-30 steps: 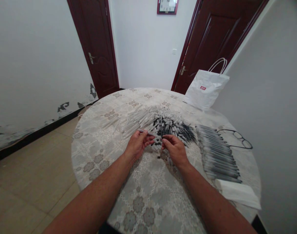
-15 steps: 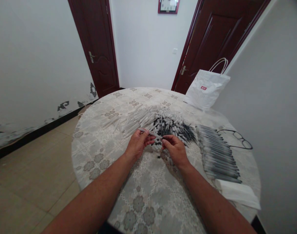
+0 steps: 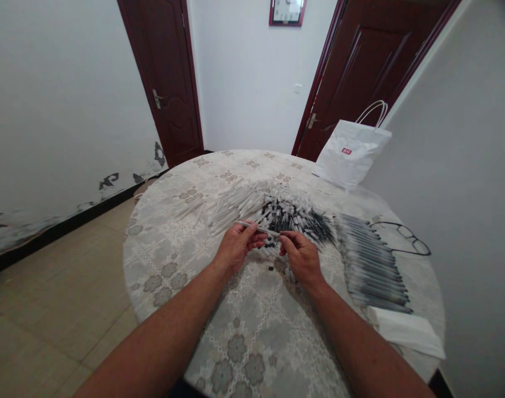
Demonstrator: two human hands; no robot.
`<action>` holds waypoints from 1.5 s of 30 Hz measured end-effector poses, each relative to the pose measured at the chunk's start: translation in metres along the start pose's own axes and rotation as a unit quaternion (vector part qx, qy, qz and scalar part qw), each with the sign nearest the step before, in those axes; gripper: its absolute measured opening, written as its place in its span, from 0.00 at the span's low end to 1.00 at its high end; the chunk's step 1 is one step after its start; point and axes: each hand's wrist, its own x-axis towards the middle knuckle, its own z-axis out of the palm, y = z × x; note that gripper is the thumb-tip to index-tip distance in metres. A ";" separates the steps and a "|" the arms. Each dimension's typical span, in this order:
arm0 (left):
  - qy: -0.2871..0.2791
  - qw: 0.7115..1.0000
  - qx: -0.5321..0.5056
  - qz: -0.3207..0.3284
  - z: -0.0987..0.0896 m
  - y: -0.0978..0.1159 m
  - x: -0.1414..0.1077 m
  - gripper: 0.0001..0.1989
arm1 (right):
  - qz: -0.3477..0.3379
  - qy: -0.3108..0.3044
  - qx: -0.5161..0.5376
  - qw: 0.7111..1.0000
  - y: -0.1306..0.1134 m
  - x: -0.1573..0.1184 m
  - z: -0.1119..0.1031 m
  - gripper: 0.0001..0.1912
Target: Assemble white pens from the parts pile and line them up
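My left hand (image 3: 238, 247) is closed around a slim, pale pen barrel (image 3: 263, 229), its thumb on top. The barrel lies nearly level, sloping slightly down to the right. At its right end my right hand (image 3: 301, 255) is closed in a pinch; its fingertips hide that tip and any small part there. Just beyond both hands lies a heap of translucent white pen barrels (image 3: 240, 202), with black-and-white pen parts (image 3: 283, 215) spread to its right. A small black piece (image 3: 271, 268) rests on the cloth between my wrists.
Finished-looking grey pens (image 3: 372, 262) lie in a row on the right. Beside them are black-framed glasses (image 3: 405, 232) and a folded white sheet (image 3: 408, 331). A white paper bag (image 3: 352, 155) stands at the back right of the round table with its patterned tablecloth (image 3: 173, 315).
Both hands keep hold of the pen barrel and have shifted very slightly to the right. The view has tilted a little; the things on the table look unchanged.
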 end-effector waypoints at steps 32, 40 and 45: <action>-0.017 0.999 -0.031 -0.017 -0.002 -0.001 -0.001 0.14 | -0.038 -0.018 -0.077 0.996 -0.007 -0.005 -0.006 0.21; -0.003 1.000 -0.021 -0.004 0.000 0.000 -0.001 0.13 | -0.077 -0.024 -0.070 0.994 -0.001 -0.006 -0.005 0.14; -0.019 1.000 -0.006 -0.005 0.001 0.001 -0.003 0.14 | -0.071 -0.039 -0.099 0.992 -0.002 -0.005 -0.005 0.12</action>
